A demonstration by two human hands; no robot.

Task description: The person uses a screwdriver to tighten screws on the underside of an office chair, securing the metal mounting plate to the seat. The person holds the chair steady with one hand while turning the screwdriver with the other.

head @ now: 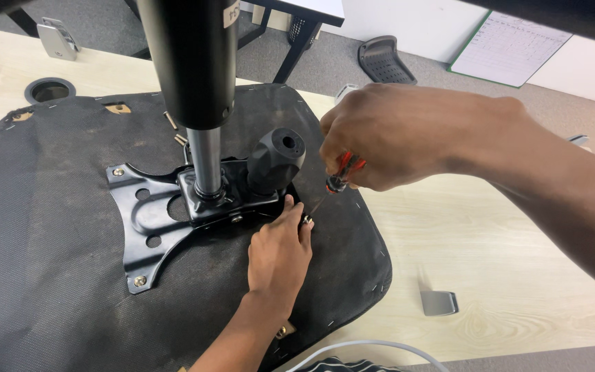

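An upturned black fabric-covered chair seat (56, 275) lay on a pale wooden table (518, 275), with a black pressed-steel mounting plate (147, 220) resting on its underside and a chrome gas-lift column under a black sleeve (204, 165) rising from the plate's middle.

The right hand (387, 134) was curled tight around the red-and-black handle of a thin-shafted screwdriver (342, 173), whose tip slanted down and left to a small silver screw (306, 220) at the plate's right edge. The left hand (278, 251) lay palm down on the seat just near of the plate, fingers together, its fingertips pinching or steadying that screw; how firmly could not be told.

The chief risk appeared to be the driver slipping: the shaft stood tilted rather than square to the screw head, so a push could have cammed the tip out and into the left fingertips right beside it, or chewed the head. A slanted screw could also have gone in crooked and stripped the hole. The black plastic adjustment knob (277, 160) stood just left of the right hand and likely crowded the handle's swing. Two loose bolts (175, 129) on the seat's far part could have rolled off if the seat shifted.
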